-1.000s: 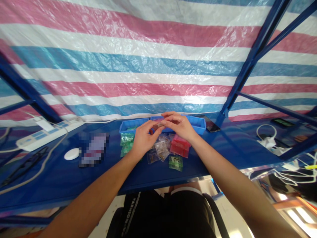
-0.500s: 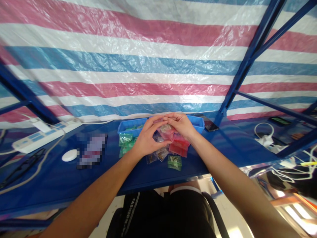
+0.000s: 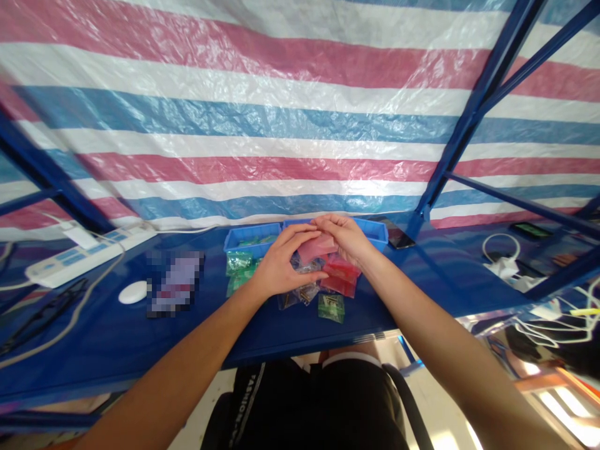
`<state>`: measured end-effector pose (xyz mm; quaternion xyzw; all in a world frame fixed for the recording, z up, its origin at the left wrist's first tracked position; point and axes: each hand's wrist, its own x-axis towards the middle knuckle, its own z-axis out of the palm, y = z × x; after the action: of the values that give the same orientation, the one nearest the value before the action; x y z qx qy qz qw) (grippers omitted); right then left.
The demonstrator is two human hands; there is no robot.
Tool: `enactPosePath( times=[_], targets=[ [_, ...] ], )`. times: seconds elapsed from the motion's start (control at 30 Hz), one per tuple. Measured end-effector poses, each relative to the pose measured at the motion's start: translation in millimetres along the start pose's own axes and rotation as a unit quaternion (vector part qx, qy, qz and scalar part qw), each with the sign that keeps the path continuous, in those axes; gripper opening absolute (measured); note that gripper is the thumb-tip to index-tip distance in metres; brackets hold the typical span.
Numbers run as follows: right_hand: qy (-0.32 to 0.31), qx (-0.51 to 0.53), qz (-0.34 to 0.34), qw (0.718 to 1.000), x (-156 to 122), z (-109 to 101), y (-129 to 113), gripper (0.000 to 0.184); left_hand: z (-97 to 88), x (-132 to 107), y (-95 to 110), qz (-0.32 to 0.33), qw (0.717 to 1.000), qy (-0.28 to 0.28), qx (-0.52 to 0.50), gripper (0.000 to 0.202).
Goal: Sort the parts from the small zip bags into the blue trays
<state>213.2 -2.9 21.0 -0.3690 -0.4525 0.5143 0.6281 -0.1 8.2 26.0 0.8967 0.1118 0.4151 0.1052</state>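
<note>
Both my hands meet over a heap of small plastic bags on the blue table [image 3: 117, 337]. My right hand [image 3: 344, 239] and my left hand [image 3: 281, 262] pinch a small pink bag [image 3: 315, 248] between them, holding it flat above the heap. Under it lie red bags [image 3: 340, 278], clear bags with brass-coloured parts [image 3: 304, 290] and green bags [image 3: 330, 307]. More green bags [image 3: 239, 262] lie left of my left hand.
Two blue trays [image 3: 248, 236] stand behind the heap against the striped tarpaulin. A phone [image 3: 398, 236] lies right of them. A power strip [image 3: 75, 256], a white round object [image 3: 134, 292] and cables sit left; white cables [image 3: 504, 262] sit right. Blue frame bars rise at both sides.
My hands have drawn a pink bag up from the heap and now hold it flatter and slightly higher. A second ago they held something small between the fingertips.
</note>
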Motion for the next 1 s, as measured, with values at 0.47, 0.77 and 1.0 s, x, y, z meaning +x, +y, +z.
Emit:
enactPosePath(
  times=[0.47,0.77,1.0],
  targets=[
    [-0.087,0.008,0.112,0.99,-5.2,5.7,-8.1,0.043,0.9,-4.0,-9.6,-0.234,0.959,0.148,-0.058,0.038],
    [-0.121,-0.182,-0.016,0.976,-8.8,4.3,-7.6,0.045,1.9,-1.1,-11.6,-0.251,0.958,0.126,-0.051,0.037],
    [-0.119,-0.172,-0.042,0.977,-2.9,0.5,-1.2,0.04,6.5,-2.6,-15.2,-0.232,0.956,0.139,-0.109,0.057]
  ],
)
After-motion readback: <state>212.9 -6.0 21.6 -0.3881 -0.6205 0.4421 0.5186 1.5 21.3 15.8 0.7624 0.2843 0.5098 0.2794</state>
